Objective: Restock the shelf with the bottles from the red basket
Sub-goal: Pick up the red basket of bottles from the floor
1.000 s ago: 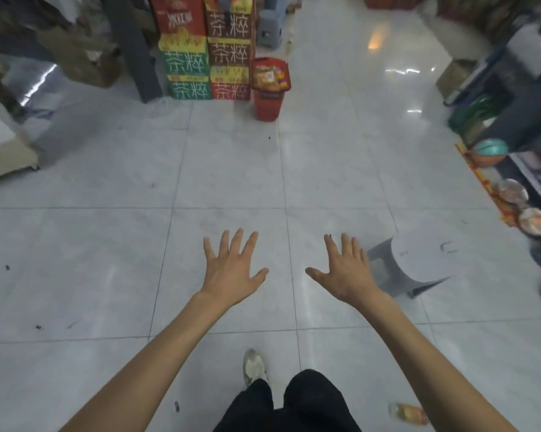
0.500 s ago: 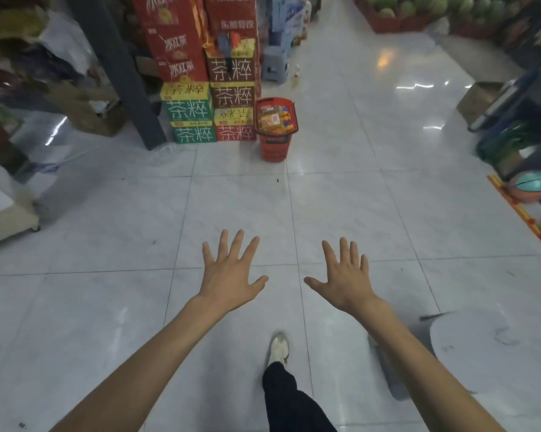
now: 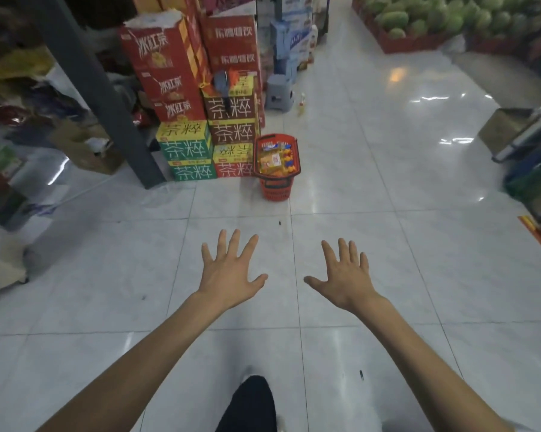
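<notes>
Red basket [image 3: 277, 191] stands on the tiled floor [image 3: 387, 219] ahead of me, just beside the bottom of the stacked drink cartons [image 3: 200, 120] and well apart from both hands. Its load is a yellow-orange jumble; I can't pick out single bottles from here. My left hand [image 3: 228, 272] and right hand [image 3: 345, 280] are out in front, palms down, fingers spread, each grip empty.

Step in hand, I judge: closing on the basket. To do it well, I should walk straight up, stop short so I don't kick it into the cartons, crouch, then take bottles by the body, one per hand. I can't tell which shelf gets the stock. The glossy floor could be slick.
</notes>
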{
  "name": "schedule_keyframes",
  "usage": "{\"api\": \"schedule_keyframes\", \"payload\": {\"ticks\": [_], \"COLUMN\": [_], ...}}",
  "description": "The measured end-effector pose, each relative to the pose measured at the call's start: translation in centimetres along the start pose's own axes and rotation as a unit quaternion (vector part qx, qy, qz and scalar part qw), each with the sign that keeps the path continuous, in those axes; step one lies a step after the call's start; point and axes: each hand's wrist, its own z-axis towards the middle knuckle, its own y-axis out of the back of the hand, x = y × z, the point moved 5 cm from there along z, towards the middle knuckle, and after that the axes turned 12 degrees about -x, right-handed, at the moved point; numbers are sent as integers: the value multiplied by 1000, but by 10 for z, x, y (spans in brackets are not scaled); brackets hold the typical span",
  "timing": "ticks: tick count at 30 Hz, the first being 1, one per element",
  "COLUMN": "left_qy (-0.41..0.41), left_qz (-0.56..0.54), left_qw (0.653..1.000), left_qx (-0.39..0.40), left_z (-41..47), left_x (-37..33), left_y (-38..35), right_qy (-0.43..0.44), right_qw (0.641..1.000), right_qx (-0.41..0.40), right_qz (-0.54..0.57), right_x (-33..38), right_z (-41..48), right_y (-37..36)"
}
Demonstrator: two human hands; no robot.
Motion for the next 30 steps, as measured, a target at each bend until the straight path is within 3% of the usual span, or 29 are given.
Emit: {"api": "schedule_keyframes", "payload": {"ticks": [11, 19, 30], "left_qy": [7, 10, 121], "left_qz": [-12, -37, 18], "left_qw": [1000, 999, 992], "left_qx": [-22, -24, -21], "left_z": [269, 420, 581], "left_x": [-31, -74, -110], "left_y": [-12, -5, -8], "right_qy": [24, 32, 138], "right_qw": [998, 995, 988], "right_qx": [-15, -21, -19], "right_qz": [-55, -90, -70], "right_x": [-72, -140, -206], "right_z": [267, 402, 616], "right_y": [59, 101, 126]}}
